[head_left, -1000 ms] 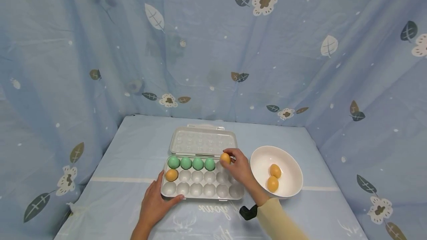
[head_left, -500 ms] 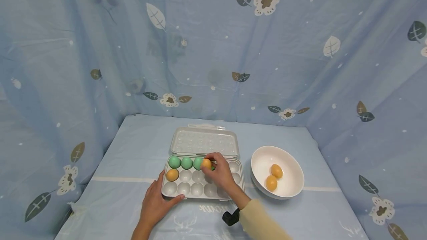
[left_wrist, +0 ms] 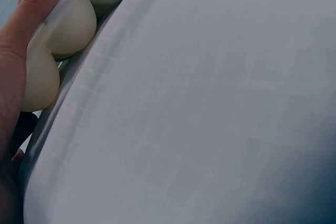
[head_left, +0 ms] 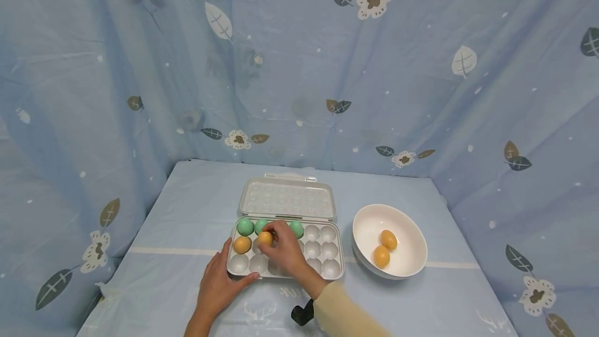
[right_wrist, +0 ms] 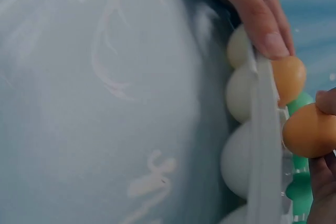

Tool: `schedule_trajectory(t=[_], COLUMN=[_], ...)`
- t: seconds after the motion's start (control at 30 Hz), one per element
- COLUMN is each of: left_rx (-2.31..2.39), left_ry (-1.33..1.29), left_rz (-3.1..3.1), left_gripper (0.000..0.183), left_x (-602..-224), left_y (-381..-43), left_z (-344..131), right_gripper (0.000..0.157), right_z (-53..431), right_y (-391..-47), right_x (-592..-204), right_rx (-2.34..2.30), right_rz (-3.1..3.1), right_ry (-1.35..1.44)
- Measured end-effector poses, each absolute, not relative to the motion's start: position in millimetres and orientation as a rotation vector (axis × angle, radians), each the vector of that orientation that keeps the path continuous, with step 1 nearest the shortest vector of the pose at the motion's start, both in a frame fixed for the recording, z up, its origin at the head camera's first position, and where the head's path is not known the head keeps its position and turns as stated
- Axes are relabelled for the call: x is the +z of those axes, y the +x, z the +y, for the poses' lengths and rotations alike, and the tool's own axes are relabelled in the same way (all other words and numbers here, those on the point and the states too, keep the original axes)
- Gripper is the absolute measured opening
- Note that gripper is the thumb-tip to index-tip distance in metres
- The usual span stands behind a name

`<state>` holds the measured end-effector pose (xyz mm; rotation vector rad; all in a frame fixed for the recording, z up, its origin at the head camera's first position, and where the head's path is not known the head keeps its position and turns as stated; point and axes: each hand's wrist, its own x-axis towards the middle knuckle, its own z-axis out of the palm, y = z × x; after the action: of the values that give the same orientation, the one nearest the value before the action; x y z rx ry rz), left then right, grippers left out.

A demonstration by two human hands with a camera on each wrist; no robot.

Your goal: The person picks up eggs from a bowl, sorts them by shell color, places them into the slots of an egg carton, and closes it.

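My right hand (head_left: 286,251) pinches an orange egg (head_left: 265,238) just above the middle row of the open egg carton (head_left: 330,249). The same orange egg (right_wrist: 310,130) shows between the fingertips in the right wrist view. At the carton's front left corner, my left hand (head_left: 220,280) holds the edge. Its thumb lies along the front rim. A second orange egg (head_left: 242,245) sits in the middle row's leftmost cup. Green eggs (head_left: 245,227) fill cups along the back row, partly hidden behind my right hand.
A white bowl (head_left: 412,254) stands to the right of the carton with two orange eggs (head_left: 388,240) in it. The carton's lid (head_left: 287,196) lies folded back behind it. A patterned blue curtain (head_left: 299,66) surrounds the cloth-covered table (head_left: 201,186).
My right hand has moved left across the carton with the orange egg, from the right part of the back row to the middle row. The left hand stays at the corner.
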<state>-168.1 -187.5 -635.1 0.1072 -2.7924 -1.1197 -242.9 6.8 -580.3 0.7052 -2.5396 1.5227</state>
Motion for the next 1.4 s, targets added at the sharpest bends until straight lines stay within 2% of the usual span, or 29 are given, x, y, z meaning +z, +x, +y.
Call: schedule_trajectory(t=[0.47, 0.7, 0.9, 1.4], left_rx=[-1.105, -1.083, -1.091, -1.102], left_ry=[0.097, 0.088, 0.09, 0.08], left_rz=[-2.794, -2.765, -2.77, -2.741], left_gripper=[0.124, 0.123, 0.124, 0.122], left_x=[-633, -633, -634, -633], left_y=[-168, -168, -167, -165], left_z=[-186, -187, -189, -187], right_gripper=[0.029, 0.036, 0.047, 0.049], right_z=[-7, 1, 16, 83], right_y=[-232, -237, -242, -262], right_x=[-592, -586, -576, -560], right_rx=[1.113, 1.093, 1.275, 1.358], right_rz=[-2.66, -2.621, -2.603, -2.448], right_ry=[0.7, 0.754, 0.731, 0.63])
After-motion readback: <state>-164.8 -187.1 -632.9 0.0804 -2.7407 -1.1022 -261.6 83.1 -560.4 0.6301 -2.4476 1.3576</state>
